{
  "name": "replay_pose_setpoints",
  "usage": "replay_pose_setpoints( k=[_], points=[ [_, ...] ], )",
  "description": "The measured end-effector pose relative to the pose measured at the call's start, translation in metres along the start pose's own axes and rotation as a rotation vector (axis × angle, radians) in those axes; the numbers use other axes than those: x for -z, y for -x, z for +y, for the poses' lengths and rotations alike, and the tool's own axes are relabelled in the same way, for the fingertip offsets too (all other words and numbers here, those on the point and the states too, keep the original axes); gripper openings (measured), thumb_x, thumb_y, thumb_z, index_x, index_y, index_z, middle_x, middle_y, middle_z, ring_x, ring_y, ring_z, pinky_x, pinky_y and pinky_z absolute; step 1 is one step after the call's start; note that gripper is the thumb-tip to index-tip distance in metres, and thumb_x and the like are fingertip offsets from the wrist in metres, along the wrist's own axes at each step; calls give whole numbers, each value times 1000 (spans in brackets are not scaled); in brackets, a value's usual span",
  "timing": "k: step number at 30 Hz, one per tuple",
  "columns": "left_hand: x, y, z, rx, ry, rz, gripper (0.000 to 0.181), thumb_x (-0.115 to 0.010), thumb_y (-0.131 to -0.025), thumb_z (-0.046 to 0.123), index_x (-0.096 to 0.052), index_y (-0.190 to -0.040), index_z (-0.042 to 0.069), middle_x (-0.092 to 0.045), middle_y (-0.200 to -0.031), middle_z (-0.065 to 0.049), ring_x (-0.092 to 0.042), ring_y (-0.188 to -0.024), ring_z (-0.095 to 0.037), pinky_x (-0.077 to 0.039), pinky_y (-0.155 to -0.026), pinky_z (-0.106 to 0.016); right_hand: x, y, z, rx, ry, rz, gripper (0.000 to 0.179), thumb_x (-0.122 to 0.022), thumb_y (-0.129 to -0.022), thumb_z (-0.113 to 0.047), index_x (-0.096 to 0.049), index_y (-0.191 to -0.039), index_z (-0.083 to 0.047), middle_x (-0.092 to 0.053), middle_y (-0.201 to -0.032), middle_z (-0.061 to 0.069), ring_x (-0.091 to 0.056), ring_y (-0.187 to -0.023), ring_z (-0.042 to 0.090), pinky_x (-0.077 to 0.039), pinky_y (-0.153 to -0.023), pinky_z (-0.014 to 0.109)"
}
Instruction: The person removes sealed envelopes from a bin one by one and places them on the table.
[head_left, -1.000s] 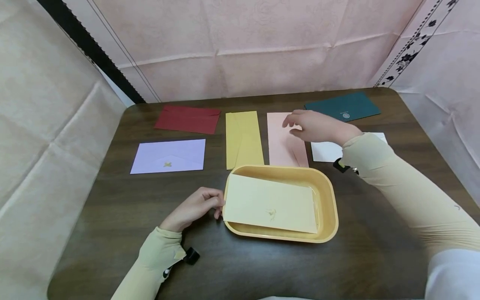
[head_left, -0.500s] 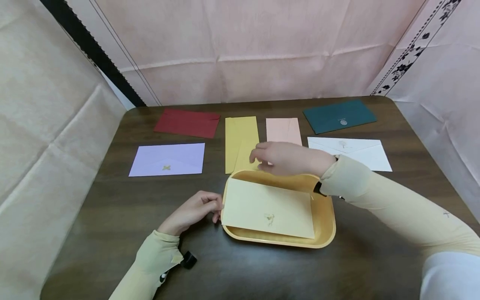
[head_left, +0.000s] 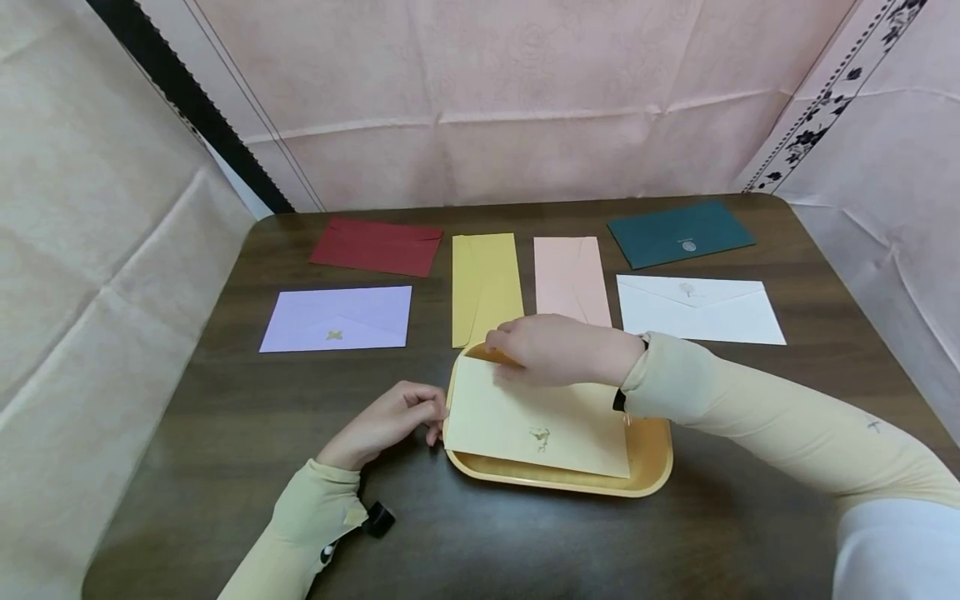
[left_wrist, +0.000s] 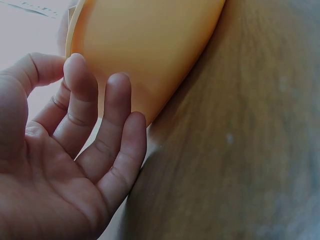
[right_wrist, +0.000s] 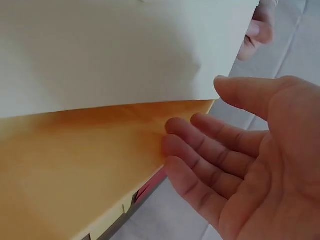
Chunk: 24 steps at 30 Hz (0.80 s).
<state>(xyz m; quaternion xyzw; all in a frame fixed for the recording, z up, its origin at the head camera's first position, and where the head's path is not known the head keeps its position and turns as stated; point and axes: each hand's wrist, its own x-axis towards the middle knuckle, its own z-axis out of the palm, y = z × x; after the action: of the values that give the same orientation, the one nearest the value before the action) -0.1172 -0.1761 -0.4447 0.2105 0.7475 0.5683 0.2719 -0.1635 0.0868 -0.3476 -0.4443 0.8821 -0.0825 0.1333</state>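
Note:
A cream envelope (head_left: 536, 425) with a small gold emblem lies tilted in a yellow plastic tray (head_left: 652, 450), its left end over the rim. My left hand (head_left: 393, 421) pinches the tray's left rim between thumb and index finger; in the left wrist view the other fingers (left_wrist: 117, 100) lie along the tray's outer wall. My right hand (head_left: 562, 350) is over the tray's far left part, at the envelope's far edge. The right wrist view shows its thumb (right_wrist: 245, 92) near the envelope corner and its fingers (right_wrist: 187, 145) loosely spread below the edge, not closed on it.
Beyond the tray lie yellow (head_left: 486, 283) and pink (head_left: 570, 275) envelopes. Red (head_left: 375, 246) and lavender (head_left: 337, 319) ones lie left, teal (head_left: 678, 233) and white (head_left: 697, 310) ones right. Cloth walls (head_left: 480, 100) stand around the dark wooden table (head_left: 225, 467).
My right hand has moved from above the pink envelope down and left to the far edge of the cream envelope. My left hand has stayed at the tray rim.

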Motion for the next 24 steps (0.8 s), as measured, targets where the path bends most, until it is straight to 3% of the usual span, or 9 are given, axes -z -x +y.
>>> replay_pose_setpoints(
  k=[5, 9, 13, 18, 24],
  points=[
    [1, 0, -1, -7, -3, -2, 25, -50, -98, 3, -60, -75, 2, -59, -63, -6, -61, -66, -26, -46, -73, -30, -3, -3, -5, -16, -12, -28, 33, -66, -99, -30, -62, -120, -5, -66, -95, 3, -58, -77, 16, -52, -77, 35],
    [0, -1, -2, -9, 2, -3, 23, -51, -97, 3, -60, -76, 1, -59, -64, -6, -61, -65, -24, -46, -74, -29, -7, -6, -8, 31, -6, -47, 38, -64, -101, -31, -63, -125, -3, -68, -111, 8, -64, -90, 20, -53, -85, 37],
    [-1, -1, -1, -17, 25, -8, 23, -50, -97, 1, -60, -76, 0, -58, -64, -6, -60, -65, -23, -47, -71, -29, -11, -8, -11, 4, -65, -75, 51, -65, -99, -38, -58, -135, -2, -67, -123, 8, -65, -94, 17, -52, -90, 36],
    [-1, 0, -1, -14, 42, -13, 24, -49, -98, 2, -60, -77, 1, -57, -65, -7, -60, -65, -24, -48, -69, -30, -16, -6, -15, -67, -115, -107, 64, -67, -95, -47, -52, -142, -6, -66, -104, -1, -59, -77, 13, -50, -80, 31],
    [0, 0, -1, -10, 28, -12, 24, -49, -98, 2, -60, -77, 1, -57, -64, -6, -61, -65, -23, -48, -69, -30, -20, 1, -15, -77, -86, -123, 63, -66, -96, -49, -53, -139, -6, -52, -76, -3, -50, -65, 13, -46, -69, 32]
  ],
)
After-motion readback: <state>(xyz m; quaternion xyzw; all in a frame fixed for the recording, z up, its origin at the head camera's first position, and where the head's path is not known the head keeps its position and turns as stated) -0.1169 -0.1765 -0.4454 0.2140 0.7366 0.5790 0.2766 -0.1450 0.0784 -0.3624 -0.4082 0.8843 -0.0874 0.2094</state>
